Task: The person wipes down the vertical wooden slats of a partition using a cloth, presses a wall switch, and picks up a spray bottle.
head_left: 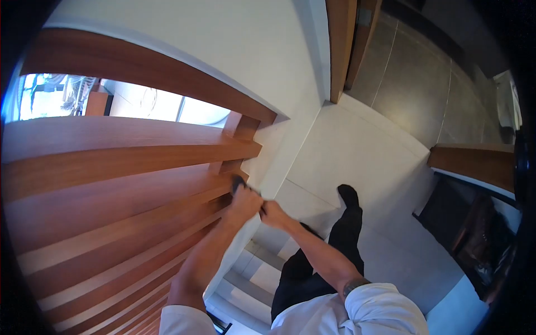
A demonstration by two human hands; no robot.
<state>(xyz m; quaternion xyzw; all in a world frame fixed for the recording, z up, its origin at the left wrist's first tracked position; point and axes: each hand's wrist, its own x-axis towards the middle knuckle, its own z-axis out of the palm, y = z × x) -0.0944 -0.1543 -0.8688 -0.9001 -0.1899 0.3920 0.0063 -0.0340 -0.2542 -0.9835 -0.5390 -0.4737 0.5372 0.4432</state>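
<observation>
My left hand (245, 202) is closed around a small dark object (238, 182), whose dark end sticks out above my fingers, against the ends of the wooden slats (184, 184). Close beside it on the right, my right hand (274, 214) is also closed. Between the two hands a bit of dark material shows, apparently the same object, but my fingers hide most of it. What kind of thing it is cannot be made out. Both hands are near the pale wall edge (271, 176) beside the slats.
Pale stair steps (240, 285) descend below my arms. My black-socked foot (347, 195) is on the light tiled floor (340, 148). A wooden door frame (340, 50) stands ahead, with darker tiles (416, 72) beyond. At right, a shelf (474, 167) has dark items under it.
</observation>
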